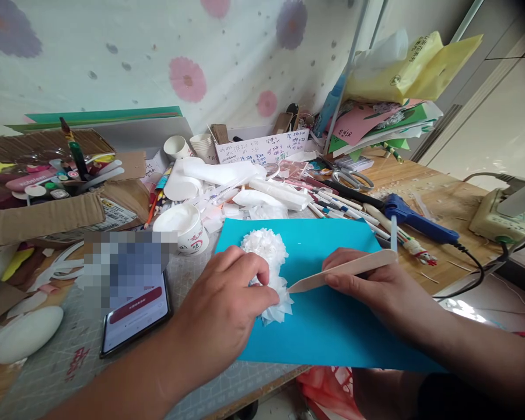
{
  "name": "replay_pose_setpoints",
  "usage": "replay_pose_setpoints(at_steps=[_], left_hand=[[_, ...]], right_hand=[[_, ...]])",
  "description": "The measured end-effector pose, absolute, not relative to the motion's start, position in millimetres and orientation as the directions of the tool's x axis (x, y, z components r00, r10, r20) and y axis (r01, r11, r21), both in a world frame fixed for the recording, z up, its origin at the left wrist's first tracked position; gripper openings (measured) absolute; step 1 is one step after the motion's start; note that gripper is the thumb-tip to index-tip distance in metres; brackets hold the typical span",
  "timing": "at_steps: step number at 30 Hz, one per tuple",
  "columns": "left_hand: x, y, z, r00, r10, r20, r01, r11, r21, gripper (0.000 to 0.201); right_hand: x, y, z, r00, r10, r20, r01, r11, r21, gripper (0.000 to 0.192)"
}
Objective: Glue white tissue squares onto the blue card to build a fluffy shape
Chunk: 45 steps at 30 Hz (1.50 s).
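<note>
Blue paper (328,332): white ruffles (276,258) apparently touch left hand (227,300).

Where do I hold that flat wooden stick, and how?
Hold the wooden stick by its wider part, probably best coming from the right, thumb on one side and fingers on the other. It is long and flat, and its narrow tip points left at the white ruffled paper, so leave that end free. The right hand holds it away from the tip.

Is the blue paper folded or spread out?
Spread out. The blue paper shows one broad surface with no visible fold, white frills on top.
</note>
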<state>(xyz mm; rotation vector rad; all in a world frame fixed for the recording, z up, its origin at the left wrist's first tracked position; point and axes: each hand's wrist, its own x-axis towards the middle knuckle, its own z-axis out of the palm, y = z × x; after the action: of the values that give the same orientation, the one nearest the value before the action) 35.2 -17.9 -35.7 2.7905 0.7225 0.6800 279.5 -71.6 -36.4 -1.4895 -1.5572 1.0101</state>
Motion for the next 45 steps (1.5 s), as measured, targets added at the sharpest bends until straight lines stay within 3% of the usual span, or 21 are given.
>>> replay_pose_setpoints(at_steps=[11,17,21,29,37,42,45], left_hand=[[40,-14,-37,0.811,0.486,0.326,0.427,-0.872,0.238,0.042],[36,-13,-38,0.738,0.506,0.446,0.378,-0.858,0.348,0.037],[34,-14,-38,0.779,0.471,0.414,0.351,-0.875,0.333,0.037],[37,-13,-40,0.778,0.487,0.396,0.405,-0.872,0.276,0.036],[37,-14,-39,0.793,0.519,0.319,0.460,-0.853,0.245,0.040],[35,-12,-37,0.757,0.523,0.393,0.425,-0.850,0.312,0.042],[30,-10,-32,0.674,0.590,0.445,0.411,-0.799,0.438,0.032]], right_hand=[[277,-68,-38,-0.148,0.988,0.040,0.386,0.095,-0.918,0.024],[286,-69,-44,-0.048,0.999,0.016,0.303,0.030,-0.952,0.021],[290,-71,-49,-0.051,0.996,0.071,0.236,0.081,-0.968,0.018],[281,-73,-37,-0.163,0.962,0.218,0.271,0.256,-0.928,0.017],[272,-74,-30,-0.262,0.949,0.174,0.383,0.268,-0.884,0.019],[272,-74,-29,-0.247,0.952,0.183,0.371,0.267,-0.890,0.016],[273,-73,-30,-0.267,0.944,0.196,0.363,0.287,-0.887,0.016]])
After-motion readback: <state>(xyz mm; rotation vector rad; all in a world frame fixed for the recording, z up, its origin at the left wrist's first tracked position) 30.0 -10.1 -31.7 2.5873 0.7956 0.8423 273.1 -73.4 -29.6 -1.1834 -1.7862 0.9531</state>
